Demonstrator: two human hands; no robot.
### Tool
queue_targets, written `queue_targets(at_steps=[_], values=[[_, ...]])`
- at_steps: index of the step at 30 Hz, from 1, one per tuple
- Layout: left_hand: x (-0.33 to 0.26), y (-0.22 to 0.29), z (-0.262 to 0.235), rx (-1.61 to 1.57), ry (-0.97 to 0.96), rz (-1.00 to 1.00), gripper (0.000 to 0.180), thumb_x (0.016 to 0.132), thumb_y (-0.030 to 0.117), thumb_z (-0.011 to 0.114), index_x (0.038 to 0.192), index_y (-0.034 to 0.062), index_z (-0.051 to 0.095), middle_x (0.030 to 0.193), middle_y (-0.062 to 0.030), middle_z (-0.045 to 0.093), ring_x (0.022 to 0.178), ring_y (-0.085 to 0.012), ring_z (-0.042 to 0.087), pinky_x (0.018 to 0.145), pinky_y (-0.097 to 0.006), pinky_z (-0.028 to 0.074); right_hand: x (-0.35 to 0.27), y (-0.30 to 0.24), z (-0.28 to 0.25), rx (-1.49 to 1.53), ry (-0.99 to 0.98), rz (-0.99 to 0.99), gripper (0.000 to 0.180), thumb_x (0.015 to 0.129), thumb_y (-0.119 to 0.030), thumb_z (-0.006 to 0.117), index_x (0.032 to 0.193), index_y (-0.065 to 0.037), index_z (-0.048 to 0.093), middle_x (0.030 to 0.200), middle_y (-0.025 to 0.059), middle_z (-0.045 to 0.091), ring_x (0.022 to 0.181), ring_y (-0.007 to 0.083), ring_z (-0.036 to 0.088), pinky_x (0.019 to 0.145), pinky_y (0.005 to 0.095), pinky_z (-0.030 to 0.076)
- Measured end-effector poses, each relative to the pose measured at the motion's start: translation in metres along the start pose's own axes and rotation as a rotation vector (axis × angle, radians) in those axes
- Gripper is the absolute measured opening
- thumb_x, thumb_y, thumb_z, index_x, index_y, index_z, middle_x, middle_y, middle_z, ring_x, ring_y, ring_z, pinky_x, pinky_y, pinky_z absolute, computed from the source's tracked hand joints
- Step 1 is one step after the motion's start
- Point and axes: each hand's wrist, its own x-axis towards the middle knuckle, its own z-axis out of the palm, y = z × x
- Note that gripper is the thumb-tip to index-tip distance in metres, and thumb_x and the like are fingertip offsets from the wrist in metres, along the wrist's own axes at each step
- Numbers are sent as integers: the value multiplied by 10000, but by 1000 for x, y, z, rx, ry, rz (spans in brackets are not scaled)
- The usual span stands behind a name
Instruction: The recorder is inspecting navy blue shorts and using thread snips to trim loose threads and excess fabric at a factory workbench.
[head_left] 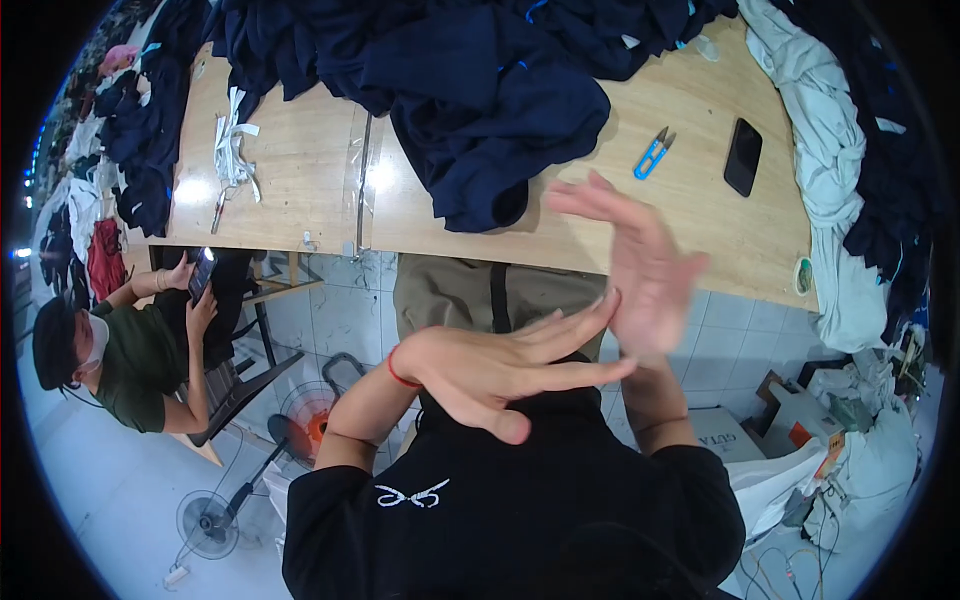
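Navy cloth pile (480, 100): heaped on wooden table (300, 170), just beyond both hands. Left hand (500, 365) open, fingers spread, holding nothing. Right hand (640, 265) open, blurred, empty. Blue snips (651, 153) and black phone (743, 156) nearby.

Your wooden worktop (300, 150) runs across the room, brightly lit with glare on its surface. Below it you see pale floor tiles (340, 320). At lower left a small fan (208, 522) stands on the floor (110, 490) beside a chair (240, 385).
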Motion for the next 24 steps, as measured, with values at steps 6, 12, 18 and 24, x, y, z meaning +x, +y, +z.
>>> queue_targets(at_steps=[6,12,18,24], values=[[25,1,11,173,-194,-179,1100,1087,662,525,1704,-86,6,1611,-452,350,1583,-550,296,1264,-598,319,-6,-5,33,20,-224,-225,773,1153,-584,303,1411,60,646,1338,232,738,1390,352,641,1299,571,258],[-1,-13,-8,869,470,-228,747,1026,443,726,1570,-15,498,1363,-285,647,1312,-439,616,1090,-511,485,11,111,-54,-734,366,71,430,1116,-273,568,1462,-31,649,1436,224,689,1395,407,618,1181,548,423],[-28,-74,-41,1098,1181,-786,659,849,216,841,1455,60,634,1412,-187,624,1304,-398,586,1115,-484,459,-17,199,-92,-1251,272,274,475,1080,-282,627,1504,-68,634,1595,163,591,1560,398,445,1269,601,286],[-83,-72,0,935,1639,-868,498,884,88,830,1329,-22,634,1206,-179,666,1026,-268,671,898,-369,553,-10,147,-52,-899,319,-29,599,993,-255,753,1556,-108,608,1608,163,580,1575,426,410,1293,607,255]])
